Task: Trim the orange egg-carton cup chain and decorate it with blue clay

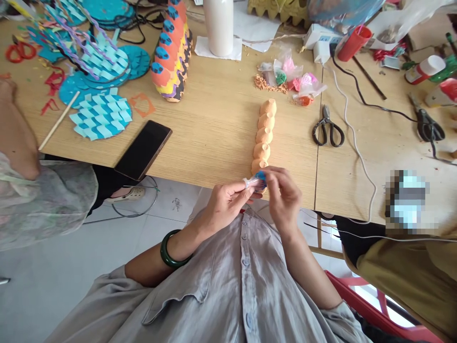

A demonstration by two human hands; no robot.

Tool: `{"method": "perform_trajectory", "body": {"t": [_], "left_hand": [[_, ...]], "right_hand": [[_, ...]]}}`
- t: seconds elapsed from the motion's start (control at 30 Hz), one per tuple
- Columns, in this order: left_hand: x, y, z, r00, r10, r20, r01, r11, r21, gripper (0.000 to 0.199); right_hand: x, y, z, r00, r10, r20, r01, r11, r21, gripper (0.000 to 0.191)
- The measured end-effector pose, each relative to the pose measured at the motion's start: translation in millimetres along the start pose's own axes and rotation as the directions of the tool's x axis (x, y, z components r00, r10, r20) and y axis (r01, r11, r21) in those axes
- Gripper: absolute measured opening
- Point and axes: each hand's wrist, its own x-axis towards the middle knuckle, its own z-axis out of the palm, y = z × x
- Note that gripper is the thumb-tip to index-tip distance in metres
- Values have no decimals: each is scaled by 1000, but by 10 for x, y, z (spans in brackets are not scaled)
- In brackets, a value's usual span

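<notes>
Close to my body at the table's front edge, my left hand [230,202] pinches a small clear plastic packet [252,182]. Blue stuff that looks like soft clay [261,177] shows at the packet's right end. My right hand [284,197] has its thumb and fingers drawn together at that blue end; the fingertips partly hide it. Just beyond both hands lies an orange row of egg-carton cups [263,136], its near end covered by my fingers.
Packets of pink, red and green clay [300,83] lie beyond the carton strip. Black scissors [326,128], a white cable [352,128] and a phone [144,148] lie around. A painted carton piece [171,52] stands near a white cylinder [219,28]. People sit at both sides.
</notes>
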Motion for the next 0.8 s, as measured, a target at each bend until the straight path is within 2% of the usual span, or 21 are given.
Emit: {"method": "perform_trajectory", "body": {"t": [0.07, 0.13, 0.17, 0.23, 0.33, 0.4, 0.5, 0.57, 0.63, 0.73, 0.8], "left_hand": [[7, -40, -14, 998, 59, 6, -59, 998, 30, 36], [17, -79, -29, 994, 108, 11, -109, 993, 38, 35], [22, -93, -33, 993, 120, 11, -120, 992, 29, 35], [26, -103, -35, 993, 118, 12, -118, 993, 4, 35], [29, -79, -26, 995, 101, 28, -100, 995, -16, 34], [41, -48, -20, 998, 56, 38, -55, 998, -37, 35], [82, 1, -12, 997, -65, 42, 70, 988, -137, 39], [110, 31, 2, 991, -130, 35, 134, 968, -211, 42], [125, 59, 24, 985, -169, 19, 169, 956, -238, 42], [123, 88, 56, 982, -188, 2, 185, 963, -198, 43], [118, 90, 63, 987, -158, -23, 152, 972, -177, 41]], "right_hand": [[-6, 4, -14, 983, 179, -36, -168, 965, 202, 33], [-11, -5, -46, 969, 244, -32, -226, 934, 277, 40], [-16, -13, -64, 976, 215, -38, -200, 950, 242, 39], [-32, -33, -93, 996, 65, -63, -61, 996, 69, 30], [-52, -50, -104, 986, -164, 6, 163, 971, -174, 26], [-61, -50, -93, 978, -202, 58, 209, 959, -189, 22], [-76, -42, -72, 981, -179, 79, 188, 975, -122, 20], [-83, -30, -64, 992, -111, 64, 115, 991, -66, 17], [-77, -11, -59, 999, 49, 15, -50, 997, 53, 12], [-44, 10, -59, 952, 302, -36, -276, 908, 315, 19], [-22, -1, -72, 938, 344, -52, -290, 857, 426, 18]]}}
